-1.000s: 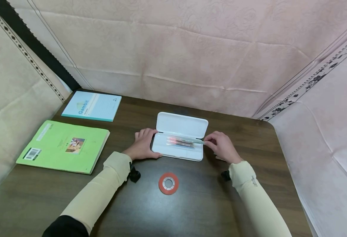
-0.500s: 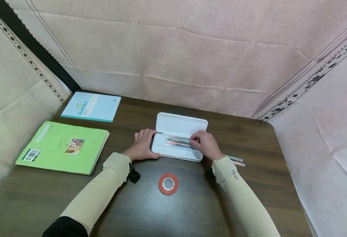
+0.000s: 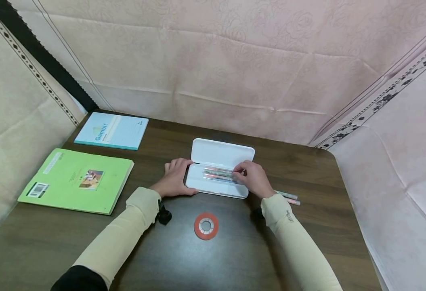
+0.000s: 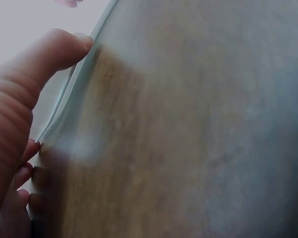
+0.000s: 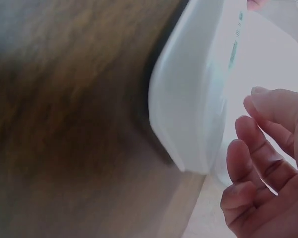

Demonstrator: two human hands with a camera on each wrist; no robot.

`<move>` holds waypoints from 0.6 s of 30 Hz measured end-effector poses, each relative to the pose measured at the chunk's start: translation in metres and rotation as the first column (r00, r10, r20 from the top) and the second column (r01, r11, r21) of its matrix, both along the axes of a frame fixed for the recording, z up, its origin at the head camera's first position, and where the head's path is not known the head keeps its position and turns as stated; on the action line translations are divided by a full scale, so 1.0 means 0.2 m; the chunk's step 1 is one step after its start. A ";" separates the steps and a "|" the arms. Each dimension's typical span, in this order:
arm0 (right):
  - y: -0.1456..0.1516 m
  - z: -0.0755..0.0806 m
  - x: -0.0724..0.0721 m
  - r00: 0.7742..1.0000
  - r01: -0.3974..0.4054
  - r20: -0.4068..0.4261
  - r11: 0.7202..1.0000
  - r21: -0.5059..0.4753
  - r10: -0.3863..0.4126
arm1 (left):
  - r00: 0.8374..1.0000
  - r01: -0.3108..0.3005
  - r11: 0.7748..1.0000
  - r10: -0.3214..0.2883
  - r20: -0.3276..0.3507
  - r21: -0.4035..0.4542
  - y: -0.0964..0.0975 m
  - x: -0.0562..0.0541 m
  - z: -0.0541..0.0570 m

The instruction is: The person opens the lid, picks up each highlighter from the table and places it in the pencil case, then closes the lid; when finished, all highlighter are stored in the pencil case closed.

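Observation:
An open white pencil case [image 3: 213, 190] stands on the dark wooden table, its lid [image 3: 222, 153] tilted up at the back. Several slim pens [image 3: 218, 174] lie side by side inside it. My left hand [image 3: 174, 178] grips the case's left end, the thumb [image 4: 64, 47] on the front rim and the fingers behind. Over the right half of the case is my right hand [image 3: 254, 178], fingers curled, thumb and index tips close together at the pens' right ends. In the right wrist view, whether these tips pinch a pen is unclear; a pen with green print [image 5: 233, 47] lies beyond them.
Two more pens [image 3: 288, 197] lie on the table [image 3: 329, 226] right of the case, partly behind the right wrist. A red tape roll [image 3: 206, 226] lies in front. To the left are a green book [image 3: 67, 178] and a light blue notebook [image 3: 122, 131]. Cloth walls surround the table.
My right hand has moved left from the case's right edge to over its inside, bringing a pen in among the others. The pens have shifted slightly. My left hand stays put.

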State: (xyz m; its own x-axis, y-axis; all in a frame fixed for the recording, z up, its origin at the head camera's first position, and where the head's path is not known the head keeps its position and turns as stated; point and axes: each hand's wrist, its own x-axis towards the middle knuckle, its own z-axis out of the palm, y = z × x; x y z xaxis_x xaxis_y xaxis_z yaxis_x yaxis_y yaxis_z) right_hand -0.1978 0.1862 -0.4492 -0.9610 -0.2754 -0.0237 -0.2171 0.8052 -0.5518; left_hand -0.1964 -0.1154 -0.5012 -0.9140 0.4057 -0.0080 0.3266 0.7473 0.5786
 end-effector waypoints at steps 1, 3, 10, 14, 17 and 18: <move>0.01 0.00 0.00 1.000 0.001 -0.006 1.000 0.002 -0.001 | 1.000 0.000 1.000 0.000 0.000 -0.001 0.00 0.00 0.00; 0.04 0.01 0.01 1.000 0.001 -0.023 1.000 0.006 -0.001 | 1.000 -0.001 1.000 0.001 -0.003 -0.003 0.00 0.00 0.00; 0.25 0.03 0.05 0.996 0.017 -0.087 1.000 0.020 -0.015 | 1.000 -0.001 1.000 0.001 -0.013 0.016 0.00 0.00 0.00; 0.38 0.03 0.08 0.994 0.042 -0.103 0.998 0.038 -0.038 | 1.000 0.000 1.000 0.000 -0.011 0.016 0.00 0.00 0.00; 0.48 0.03 0.11 0.991 0.061 -0.121 0.997 0.044 -0.055 | 1.000 -0.001 1.000 0.001 -0.009 0.015 0.00 0.00 0.00; 0.50 0.03 0.12 0.990 0.066 -0.125 0.997 0.046 -0.060 | 1.000 -0.001 1.000 0.001 -0.008 0.014 0.00 0.00 0.00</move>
